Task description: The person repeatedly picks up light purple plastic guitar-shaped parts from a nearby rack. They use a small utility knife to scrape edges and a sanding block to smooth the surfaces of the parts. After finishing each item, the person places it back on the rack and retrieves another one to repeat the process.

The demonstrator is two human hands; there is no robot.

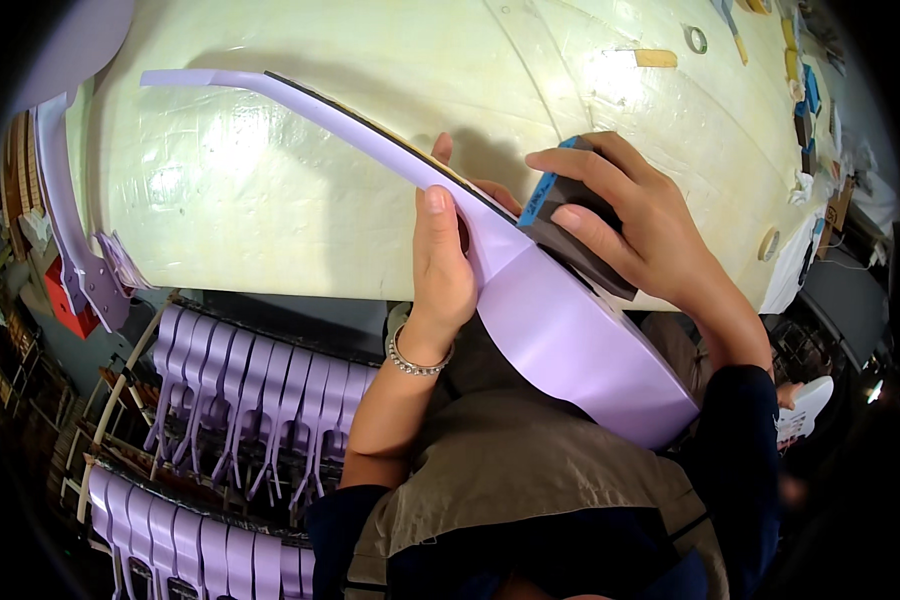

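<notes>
A rack (120, 372) at the lower left is full of purple guitar-shaped pieces (232, 370) in two rows — the bottom row is cut off by dark. The purple guitar (580, 335) slants from the person's lap up over the table (270, 215). Its front is mostly turned away, so it is hard to see. The left hand (443, 260) grips its neck, some fingers hidden behind. The right hand (655, 215) holds a dark block (582, 195) with blue tape (542, 196). The guitar is smooth and curvy; the table's cover looks shiny.
</notes>
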